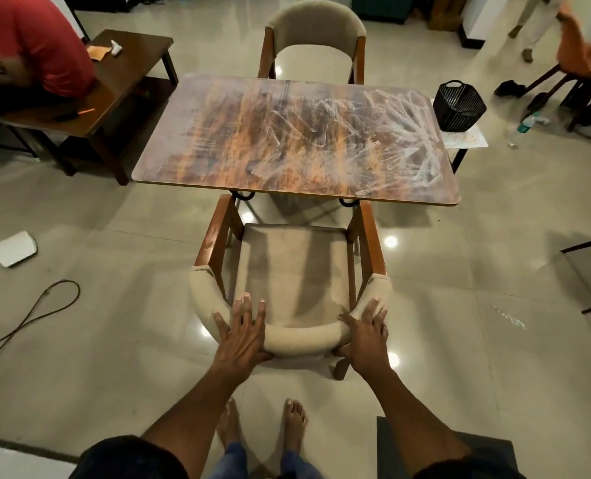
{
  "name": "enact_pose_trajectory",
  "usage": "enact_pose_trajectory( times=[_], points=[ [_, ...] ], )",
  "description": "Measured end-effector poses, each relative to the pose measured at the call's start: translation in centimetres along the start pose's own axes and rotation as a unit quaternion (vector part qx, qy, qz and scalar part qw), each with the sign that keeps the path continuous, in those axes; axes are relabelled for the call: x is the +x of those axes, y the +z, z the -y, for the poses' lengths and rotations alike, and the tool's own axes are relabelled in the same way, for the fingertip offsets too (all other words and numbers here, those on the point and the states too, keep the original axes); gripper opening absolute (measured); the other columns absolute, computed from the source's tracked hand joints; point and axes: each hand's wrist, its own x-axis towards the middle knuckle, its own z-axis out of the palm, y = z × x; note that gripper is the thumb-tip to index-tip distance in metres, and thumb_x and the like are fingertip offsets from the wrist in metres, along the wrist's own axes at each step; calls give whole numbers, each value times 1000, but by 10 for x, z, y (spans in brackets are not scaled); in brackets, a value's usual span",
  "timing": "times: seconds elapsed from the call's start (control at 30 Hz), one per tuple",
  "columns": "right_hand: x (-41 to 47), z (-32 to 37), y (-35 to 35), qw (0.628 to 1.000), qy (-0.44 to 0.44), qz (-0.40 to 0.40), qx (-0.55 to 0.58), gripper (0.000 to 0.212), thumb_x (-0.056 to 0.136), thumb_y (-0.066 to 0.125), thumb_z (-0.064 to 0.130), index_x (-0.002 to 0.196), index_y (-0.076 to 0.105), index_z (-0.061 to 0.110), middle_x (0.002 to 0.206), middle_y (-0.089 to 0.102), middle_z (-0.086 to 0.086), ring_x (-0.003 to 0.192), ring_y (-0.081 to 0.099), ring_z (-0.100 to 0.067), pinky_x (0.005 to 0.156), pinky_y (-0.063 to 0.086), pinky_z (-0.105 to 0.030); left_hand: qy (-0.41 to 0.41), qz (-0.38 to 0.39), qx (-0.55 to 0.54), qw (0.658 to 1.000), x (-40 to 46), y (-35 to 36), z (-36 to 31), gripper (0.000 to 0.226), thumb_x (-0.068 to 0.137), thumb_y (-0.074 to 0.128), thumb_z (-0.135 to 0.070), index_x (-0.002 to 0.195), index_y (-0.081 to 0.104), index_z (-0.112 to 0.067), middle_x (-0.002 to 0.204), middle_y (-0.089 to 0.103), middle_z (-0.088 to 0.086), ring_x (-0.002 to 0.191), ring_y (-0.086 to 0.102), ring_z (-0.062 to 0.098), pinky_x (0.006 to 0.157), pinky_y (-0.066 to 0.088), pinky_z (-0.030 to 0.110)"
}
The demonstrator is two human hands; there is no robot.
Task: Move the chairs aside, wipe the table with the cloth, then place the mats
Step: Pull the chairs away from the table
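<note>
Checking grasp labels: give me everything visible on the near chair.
The near chair has a beige padded seat, a curved beige padded backrest and brown wooden arms and legs. It stands upright on the tiled floor, facing the table, front tucked just under its near edge. The left hand and right hand grip the backrest top, thumbs under, fingers over. The seat is bare.

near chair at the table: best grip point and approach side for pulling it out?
Grip the near chair by its curved padded backrest, coming from behind, the side facing away from the table. The backrest is the closest part, and its rounded top rim fits a hand at each end. The left hand and right hand already wrap it there, thumbs underneath.
</note>
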Motion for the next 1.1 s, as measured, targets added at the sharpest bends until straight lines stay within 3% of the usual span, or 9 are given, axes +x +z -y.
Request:
enact_pose_trajectory(
  times=[0.2, 0.4, 0.67, 0.9, 1.0, 1.1],
  points=[
    [12, 8, -7, 1000, 7, 2, 16, 81, 84, 88, 36, 154, 49, 31, 172, -26, -18, 157, -19, -52, 129, 10, -61, -2, 11, -15, 1000, 16, -12, 4, 124, 92, 67, -65, 167, -19, -16, 173, -21, 23, 161, -16, 45, 121, -5, 77],
    [20, 1, 9, 999, 25, -12, 33, 87, 83, 86, 46, 157, 44, 33, 173, -26, -12, 160, -15, -47, 129, 13, -60, 18, 14, 1, 1000, 23, -10, 10, 123, 94, 67, -61, 166, -22, -18, 173, -24, 21, 161, -19, 44, 115, -18, 71],
    [20, 8, 4, 1000, 24, 0, -4, 89, 84, 86, 44, 160, 41, 30, 171, -27, -18, 158, -19, -50, 130, 11, -59, 51, 22, -22, 998, 29, -12, 17, 123, 93, 73, -53, 167, -20, -21, 173, -26, 17, 161, -23, 39, 113, -23, 62],
    [24, 15, 8, 1000, 17, -4, 10, 93, 82, 87, 50, 159, 41, 29, 170, -30, -19, 158, -21, -51, 130, 12, -61, 77, 18, -33, 996, 39, -15, 35, 127, 90, 77, -48, 166, -22, -25, 172, -30, 15, 161, -24, 39, 122, -14, 68],
    [24, 8, 11, 1000, -6, 0, 6, 106, 81, 83, 59, 166, 24, 35, 167, -39, -15, 156, -29, -48, 129, 5, -61, 88, 7, -42, 995, 42, -4, 40, 136, 82, 76, -66, 165, -24, -28, 172, -32, 10, 160, -27, 34, 122, -18, 64],
    [26, -2, 5, 999, -36, 20, 0, 117, 81, 78, 67, 168, 6, 39, 162, -48, -9, 148, -41, -39, 128, -2, -61, 119, -31, -45, 991, 46, -6, 51, 142, 69, 60, -94, 166, -22, -30, 172, -34, 3, 160, -28, 27, 123, -20, 59]
  ],
)
